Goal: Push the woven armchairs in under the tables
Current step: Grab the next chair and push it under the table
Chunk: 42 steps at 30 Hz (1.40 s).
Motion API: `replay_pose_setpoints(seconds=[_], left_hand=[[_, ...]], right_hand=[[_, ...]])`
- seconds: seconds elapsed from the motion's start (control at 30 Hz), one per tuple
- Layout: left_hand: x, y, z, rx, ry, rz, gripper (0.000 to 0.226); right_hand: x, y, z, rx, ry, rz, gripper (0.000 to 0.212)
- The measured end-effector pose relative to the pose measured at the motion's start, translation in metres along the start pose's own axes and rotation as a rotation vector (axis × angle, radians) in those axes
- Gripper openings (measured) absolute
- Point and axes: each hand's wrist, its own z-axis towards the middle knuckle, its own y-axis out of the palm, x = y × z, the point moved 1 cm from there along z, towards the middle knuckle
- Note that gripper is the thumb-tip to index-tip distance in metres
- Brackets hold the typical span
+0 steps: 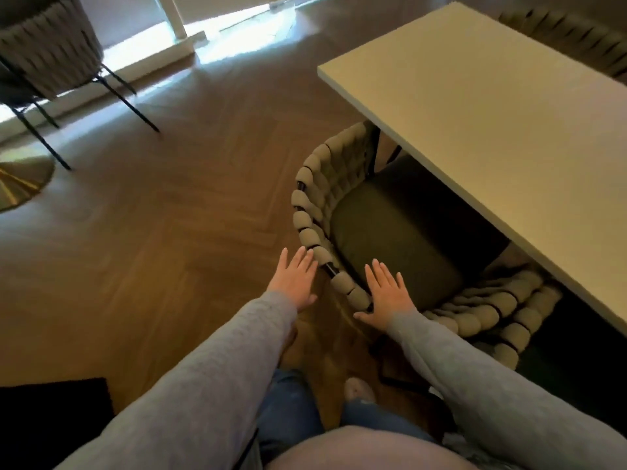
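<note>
Broadly, the herringbone wood floor (169,215) stretches open to the left of the pale rectangular worktop (492,113). The woven armchair (312,205) sits half under its near edge, with the front of the dark seat cushion (390,239) lost in shadow and padded loops curving round the back. The left hand (295,279) and right hand (386,293) are spread flat at the back rim; whether they touch it is unclear.

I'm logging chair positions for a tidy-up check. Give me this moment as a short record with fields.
chair: woven armchair, seat partly under the table, backrest sticking out
left hand: left hand open, fingers straight, at the backrest rim's outer side
right hand: right hand open, above the rim's inner side, thumb at the rim
other chairs: second woven chair upper left, standing free on the floor; third woven chair beyond the table
</note>
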Motion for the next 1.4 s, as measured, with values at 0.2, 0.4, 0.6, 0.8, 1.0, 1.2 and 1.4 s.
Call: replay_pose_setpoints(seconds=[0.2, 0.4, 0.6, 0.8, 1.0, 1.2, 1.4], left_hand=[[-0.045, -0.019, 0.089, -0.029, 0.343, 0.256, 0.078], [-0.074, -0.043, 0.143, -0.072, 0.598, 0.420, 0.056], [-0.083, -0.055, 0.172, -0.071, 0.711, 0.484, 0.034], [-0.086, -0.045, 0.168, 0.006, 0.690, 0.453, 0.021], [-0.101, -0.023, 0.147, 0.008, 0.647, 0.423, 0.017], [-0.127, -0.004, 0.116, -0.009, 0.620, 0.484, 0.022], [-0.151, 0.011, 0.099, -0.019, 0.593, 0.511, 0.025]], right_hand=[[-0.018, 0.012, 0.026, -0.147, 0.323, 0.214, 0.111], [-0.043, 0.015, 0.031, -0.187, 0.593, 0.314, 0.096], [-0.051, 0.012, 0.035, -0.125, 0.729, 0.352, 0.063], [-0.043, 0.014, 0.029, -0.120, 0.709, 0.342, 0.053], [-0.059, 0.022, 0.025, -0.183, 0.696, 0.314, 0.038], [-0.102, 0.035, 0.017, -0.169, 0.670, 0.281, 0.038], [-0.132, 0.034, 0.017, -0.226, 0.631, 0.243, 0.042]])
